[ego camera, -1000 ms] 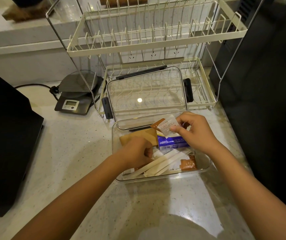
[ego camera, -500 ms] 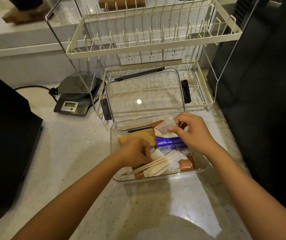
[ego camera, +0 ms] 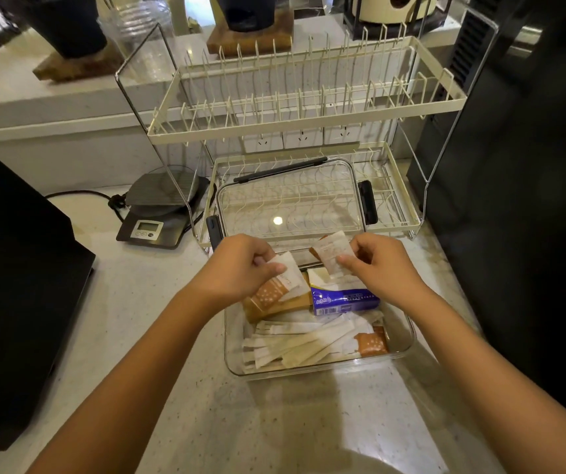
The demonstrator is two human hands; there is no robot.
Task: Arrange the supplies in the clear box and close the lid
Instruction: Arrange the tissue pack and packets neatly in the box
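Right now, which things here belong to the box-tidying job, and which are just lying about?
Job: clear box, open lid, white sachets, blue tissue pack, packets in left hand and right hand.

Lying about: kitchen scale, dish rack.

Both hands (left [ego camera: 240, 268], right [ego camera: 377, 268]) pinch white packets above the clear box [ego camera: 406, 340].

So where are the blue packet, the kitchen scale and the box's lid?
blue packet [ego camera: 345, 300], head view, middle of its printed face.
kitchen scale [ego camera: 147, 230], head view, on its small display panel.
lid [ego camera: 288, 203], head view, centre of the clear panel, standing open.
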